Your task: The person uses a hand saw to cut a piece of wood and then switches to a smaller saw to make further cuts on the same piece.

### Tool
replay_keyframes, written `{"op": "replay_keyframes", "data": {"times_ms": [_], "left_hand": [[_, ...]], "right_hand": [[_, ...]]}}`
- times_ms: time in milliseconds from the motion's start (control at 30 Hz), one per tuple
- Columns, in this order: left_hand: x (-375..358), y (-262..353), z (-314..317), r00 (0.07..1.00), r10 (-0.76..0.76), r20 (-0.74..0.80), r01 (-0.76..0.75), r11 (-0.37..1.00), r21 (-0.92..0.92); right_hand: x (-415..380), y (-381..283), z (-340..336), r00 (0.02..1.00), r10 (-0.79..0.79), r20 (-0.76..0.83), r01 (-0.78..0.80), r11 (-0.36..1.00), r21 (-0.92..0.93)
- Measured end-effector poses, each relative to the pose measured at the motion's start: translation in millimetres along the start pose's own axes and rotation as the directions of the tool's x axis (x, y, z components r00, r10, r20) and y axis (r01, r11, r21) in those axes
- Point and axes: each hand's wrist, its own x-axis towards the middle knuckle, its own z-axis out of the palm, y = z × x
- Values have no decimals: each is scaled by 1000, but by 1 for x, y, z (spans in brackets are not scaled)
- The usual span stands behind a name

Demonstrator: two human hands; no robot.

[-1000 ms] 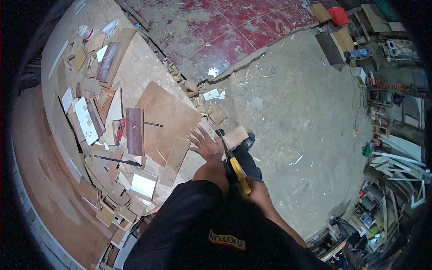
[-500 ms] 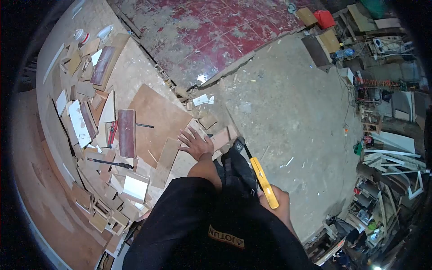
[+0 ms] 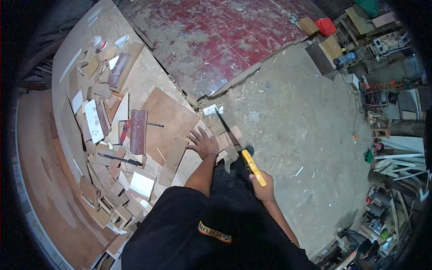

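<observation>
My left hand (image 3: 203, 145) lies flat with fingers spread on the light wood board at the edge of the worktable. Closed around the yellow handle of a handsaw (image 3: 253, 167) is my right hand (image 3: 262, 184). The dark saw blade (image 3: 228, 130) points up and left and crosses a pale wood piece (image 3: 236, 132) that sticks out past the table edge, just right of my left hand. A brown square panel (image 3: 168, 117) lies up and left of my left hand, with a narrow board (image 3: 174, 155) beside it.
On the worktable (image 3: 148, 67) lie many wood offcuts, a dark red block (image 3: 139, 132), red pliers-like tool (image 3: 124, 131), a black clamp-like bar (image 3: 119, 158) and a white container (image 3: 99, 42). Scraps dot the concrete floor (image 3: 297, 130). Cluttered shelves and stacked wood stand at the right.
My right hand has moved forward and up with the saw, and the blade now reaches farther past the wood piece. My left hand stays on the board. The view has shifted slightly.
</observation>
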Motion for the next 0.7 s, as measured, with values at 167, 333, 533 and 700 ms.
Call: {"op": "replay_keyframes", "data": {"times_ms": [167,333,533,700], "left_hand": [[-10,-34,0,930,364,-54,-365,931,-5],[-6,-57,-9,652,755,71,-758,651,41],[9,-63,-2,646,763,-16,-760,646,70],[-1,-66,-41,719,683,-125,-694,714,-91]], "right_hand": [[7,6,-15,985,99,-144,-86,992,91],[14,31,-33,974,-23,-224,39,997,65],[15,31,-47,970,92,-224,-52,983,178],[24,24,-53,973,56,-226,-18,986,168]]}}
